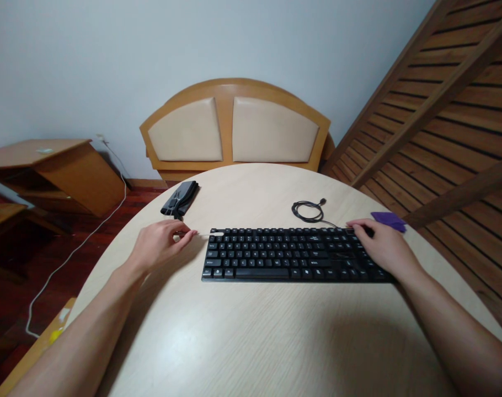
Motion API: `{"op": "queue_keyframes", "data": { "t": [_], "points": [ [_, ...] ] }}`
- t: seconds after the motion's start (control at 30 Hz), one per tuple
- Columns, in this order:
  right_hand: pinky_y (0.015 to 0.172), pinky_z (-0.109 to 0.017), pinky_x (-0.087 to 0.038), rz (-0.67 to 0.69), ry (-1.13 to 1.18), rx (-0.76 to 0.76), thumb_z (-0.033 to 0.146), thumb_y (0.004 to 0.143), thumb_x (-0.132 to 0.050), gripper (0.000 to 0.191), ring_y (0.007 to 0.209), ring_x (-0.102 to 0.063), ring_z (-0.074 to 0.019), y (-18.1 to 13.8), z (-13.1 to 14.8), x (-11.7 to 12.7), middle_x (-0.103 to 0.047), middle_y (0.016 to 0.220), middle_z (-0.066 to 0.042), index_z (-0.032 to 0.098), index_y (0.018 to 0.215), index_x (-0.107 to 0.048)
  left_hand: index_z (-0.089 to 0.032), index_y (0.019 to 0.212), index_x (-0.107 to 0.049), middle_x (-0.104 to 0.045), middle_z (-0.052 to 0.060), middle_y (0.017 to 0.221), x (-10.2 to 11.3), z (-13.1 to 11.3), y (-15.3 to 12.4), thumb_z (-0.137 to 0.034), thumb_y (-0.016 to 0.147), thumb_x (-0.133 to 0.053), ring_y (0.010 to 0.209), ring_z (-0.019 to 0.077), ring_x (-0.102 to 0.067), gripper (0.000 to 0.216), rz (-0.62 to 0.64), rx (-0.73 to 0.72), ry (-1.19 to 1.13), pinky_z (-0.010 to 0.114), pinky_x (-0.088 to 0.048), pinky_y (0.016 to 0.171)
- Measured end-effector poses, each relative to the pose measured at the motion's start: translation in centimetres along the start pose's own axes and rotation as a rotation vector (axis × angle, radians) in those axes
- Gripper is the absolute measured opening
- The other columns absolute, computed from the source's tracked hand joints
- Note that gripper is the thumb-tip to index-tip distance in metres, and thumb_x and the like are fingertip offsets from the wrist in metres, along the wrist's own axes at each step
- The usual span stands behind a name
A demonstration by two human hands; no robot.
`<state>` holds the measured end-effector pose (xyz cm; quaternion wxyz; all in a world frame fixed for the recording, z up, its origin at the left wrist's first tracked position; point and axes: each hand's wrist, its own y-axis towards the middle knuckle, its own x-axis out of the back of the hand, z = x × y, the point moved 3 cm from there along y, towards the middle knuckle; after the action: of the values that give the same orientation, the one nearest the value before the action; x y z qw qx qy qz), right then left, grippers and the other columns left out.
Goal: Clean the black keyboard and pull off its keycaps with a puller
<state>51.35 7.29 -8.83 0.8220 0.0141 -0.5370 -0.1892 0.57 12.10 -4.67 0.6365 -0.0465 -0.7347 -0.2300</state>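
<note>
A black keyboard (pixel 271 255) lies flat on the round table (pixel 243 331), its long side toward me. My left hand (pixel 162 242) is at the keyboard's upper left, closed in a pinch on a thin swab (pixel 217 234). The swab's pale tip touches the keys of the top left corner. My right hand (pixel 379 245) lies over the keyboard's right end and hides part of the number pad. Its fingers are bent around the upper right edge, steadying against the frame. A coiled black cable (pixel 306 211) runs behind the keyboard.
Behind my left hand lies a dark folded pouch (pixel 180 198) with a cord. A purple cloth (pixel 388 221) sits beyond my right hand. Past the table stand a headboard (pixel 234 91), a slatted wooden panel (pixel 441 127) and a wooden desk (pixel 73 176).
</note>
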Motion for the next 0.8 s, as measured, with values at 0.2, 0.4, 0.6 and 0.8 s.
{"op": "queue_keyframes", "data": {
  "t": [0.2,0.4,0.6,0.8],
  "points": [
    [0.08,-0.039,-0.05,0.001,-0.008,0.002,0.036,0.093,-0.047,0.036,0.091,-0.071,-0.0309,0.0,-0.1,0.1,-0.078,0.102,-0.014,0.018,0.103,-0.076,-0.023,0.079,-0.072,-0.073,0.004,0.077,0.3,1.4,0.0,-0.059,0.093,-0.047,0.068,0.0225,-0.064,0.046,0.019,0.077,-0.013,0.03,-0.036,0.06],
    [0.08,-0.04,-0.052,-0.012,0.0,0.008,0.038,0.091,-0.048,0.034,0.091,-0.071,-0.0307,0.1,-0.5,-0.2,-0.078,0.099,-0.011,0.021,0.101,-0.076,-0.023,0.08,-0.074,-0.073,0.005,0.076,-0.1,0.7,0.1,-0.059,0.093,-0.045,0.066,0.0215,-0.063,0.048,0.047,0.06,-0.068,0.03,-0.036,0.059],
    [0.08,-0.04,-0.054,-0.034,0.007,0.023,0.036,0.09,-0.049,0.031,0.09,-0.073,-0.0304,0.1,-0.5,-0.2,-0.079,0.097,-0.01,0.022,0.099,-0.076,-0.021,0.091,-0.073,-0.074,0.005,0.084,-1.0,0.7,0.1,-0.057,0.097,-0.046,0.065,0.0179,-0.061,0.046,0.098,0.002,-0.185,0.027,-0.04,0.061],
    [0.078,-0.041,-0.055,-0.044,0.005,0.041,0.037,0.09,-0.049,0.032,0.088,-0.073,-0.0312,0.2,-0.8,-0.4,-0.079,0.097,-0.01,0.022,0.099,-0.076,-0.019,0.088,-0.069,-0.072,0.004,0.08,-1.5,1.2,0.1,-0.054,0.098,-0.048,0.063,0.0167,-0.061,0.042,0.086,-0.052,-0.261,0.026,-0.043,0.06]
  ]
}}
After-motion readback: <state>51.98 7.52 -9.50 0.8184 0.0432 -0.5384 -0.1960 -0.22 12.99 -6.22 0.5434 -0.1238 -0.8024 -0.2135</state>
